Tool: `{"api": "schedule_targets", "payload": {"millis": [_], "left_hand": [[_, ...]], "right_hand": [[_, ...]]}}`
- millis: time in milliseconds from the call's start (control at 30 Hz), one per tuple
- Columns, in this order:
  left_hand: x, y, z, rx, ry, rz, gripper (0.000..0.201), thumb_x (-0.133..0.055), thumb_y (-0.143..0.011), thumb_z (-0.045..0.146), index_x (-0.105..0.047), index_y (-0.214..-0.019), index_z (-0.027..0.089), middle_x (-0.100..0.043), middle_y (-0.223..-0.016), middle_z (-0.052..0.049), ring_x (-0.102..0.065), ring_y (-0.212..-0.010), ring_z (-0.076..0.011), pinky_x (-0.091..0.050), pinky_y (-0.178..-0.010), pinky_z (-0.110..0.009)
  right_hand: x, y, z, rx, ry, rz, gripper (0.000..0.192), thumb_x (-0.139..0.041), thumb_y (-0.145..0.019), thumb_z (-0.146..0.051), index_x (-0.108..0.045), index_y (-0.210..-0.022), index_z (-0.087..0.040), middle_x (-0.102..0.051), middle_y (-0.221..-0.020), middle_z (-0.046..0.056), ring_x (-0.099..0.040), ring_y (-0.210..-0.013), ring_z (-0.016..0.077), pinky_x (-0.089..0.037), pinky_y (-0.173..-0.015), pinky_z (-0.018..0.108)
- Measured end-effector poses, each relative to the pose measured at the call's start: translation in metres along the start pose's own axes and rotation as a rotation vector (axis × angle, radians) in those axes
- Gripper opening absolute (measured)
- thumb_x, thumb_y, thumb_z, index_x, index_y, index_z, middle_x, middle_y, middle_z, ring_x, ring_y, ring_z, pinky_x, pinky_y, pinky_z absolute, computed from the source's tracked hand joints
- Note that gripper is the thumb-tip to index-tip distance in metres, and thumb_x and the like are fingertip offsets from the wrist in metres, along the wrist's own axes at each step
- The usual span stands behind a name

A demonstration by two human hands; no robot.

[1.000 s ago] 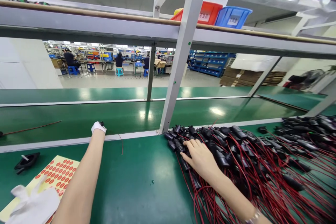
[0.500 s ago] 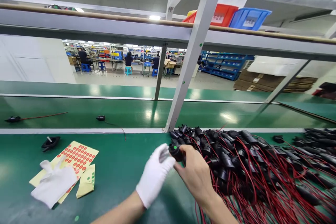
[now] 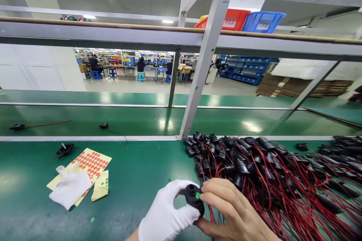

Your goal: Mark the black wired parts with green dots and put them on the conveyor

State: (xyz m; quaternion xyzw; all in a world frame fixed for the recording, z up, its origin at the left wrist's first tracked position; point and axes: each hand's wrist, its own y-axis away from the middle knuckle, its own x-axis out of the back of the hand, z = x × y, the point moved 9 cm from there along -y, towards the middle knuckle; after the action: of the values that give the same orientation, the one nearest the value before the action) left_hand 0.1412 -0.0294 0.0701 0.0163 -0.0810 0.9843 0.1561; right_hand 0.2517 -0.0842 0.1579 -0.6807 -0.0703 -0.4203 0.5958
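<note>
My left hand, in a white glove, and my bare right hand both grip one black round socket part near the bottom edge of the view. A small green dot sticker sits on the part's side by my right fingertips. Red wires run from the part toward a big heap of the same black parts with red wires on the green table to the right.
A yellow sheet of red dot stickers, a smaller sheet with green dots and a spare white glove lie at left. One black part lies beside them. Two wired parts rest on the conveyor belt. A grey frame post stands behind.
My left hand came back from the belt, where it left a wired part. Both hands took one part from the heap and drew it toward me; a green dot now shows on it.
</note>
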Motion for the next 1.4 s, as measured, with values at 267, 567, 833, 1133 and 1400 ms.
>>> {"api": "schedule_targets", "payload": {"millis": [267,567,833,1133,1400], "left_hand": [[-0.006,0.005,0.007,0.048,-0.105,-0.057,0.025,-0.068,-0.071,0.020,-0.073,-0.095,0.015,-0.074,-0.096,-0.006,-0.066,-0.090,-0.0222,-0.049,-0.088,-0.033],[-0.012,0.009,0.012,0.112,-0.137,-0.107,0.019,-0.067,-0.071,0.024,-0.072,-0.088,0.016,-0.071,-0.090,-0.005,-0.061,-0.088,-0.0217,-0.047,-0.088,-0.034],[-0.038,0.004,-0.022,0.343,0.773,-0.125,0.055,-0.077,-0.072,0.064,-0.066,-0.083,0.011,-0.063,-0.075,-0.003,-0.060,-0.066,-0.0111,-0.050,-0.065,-0.022],[-0.062,0.010,-0.030,0.531,1.059,-0.127,0.063,-0.082,-0.067,0.064,-0.069,-0.093,0.008,-0.065,-0.069,-0.004,-0.067,-0.059,-0.0133,-0.057,-0.057,-0.023],[-0.024,0.001,-0.008,0.222,0.451,0.050,0.038,-0.082,-0.072,0.044,-0.064,-0.087,0.015,-0.064,-0.083,-0.002,-0.059,-0.077,-0.0149,-0.049,-0.075,-0.028]], "right_hand": [[0.007,0.005,-0.004,-0.038,-0.119,0.012,0.028,-0.065,-0.094,-0.018,-0.054,-0.120,-0.015,-0.069,-0.096,0.009,-0.069,-0.092,0.0215,-0.059,-0.088,0.033],[0.006,0.005,-0.010,-0.094,-0.135,-0.099,0.027,-0.063,-0.097,-0.025,-0.053,-0.121,-0.017,-0.071,-0.095,0.011,-0.070,-0.090,0.0243,-0.061,-0.082,0.035],[-0.030,0.023,0.041,-0.547,-0.401,-0.138,0.048,-0.079,-0.072,-0.018,-0.052,-0.111,-0.025,-0.064,-0.099,0.003,-0.068,-0.089,0.0200,-0.060,-0.079,0.027],[-0.048,0.041,0.057,-0.878,-0.849,-0.213,0.032,-0.059,-0.082,-0.017,-0.056,-0.113,-0.025,-0.063,-0.106,0.003,-0.066,-0.101,0.0206,-0.056,-0.090,0.032],[-0.034,0.050,0.057,-0.701,-0.760,-0.088,0.041,-0.067,-0.088,-0.033,-0.056,-0.126,-0.027,-0.061,-0.122,0.008,-0.061,-0.116,0.0251,-0.052,-0.100,0.035]]}}
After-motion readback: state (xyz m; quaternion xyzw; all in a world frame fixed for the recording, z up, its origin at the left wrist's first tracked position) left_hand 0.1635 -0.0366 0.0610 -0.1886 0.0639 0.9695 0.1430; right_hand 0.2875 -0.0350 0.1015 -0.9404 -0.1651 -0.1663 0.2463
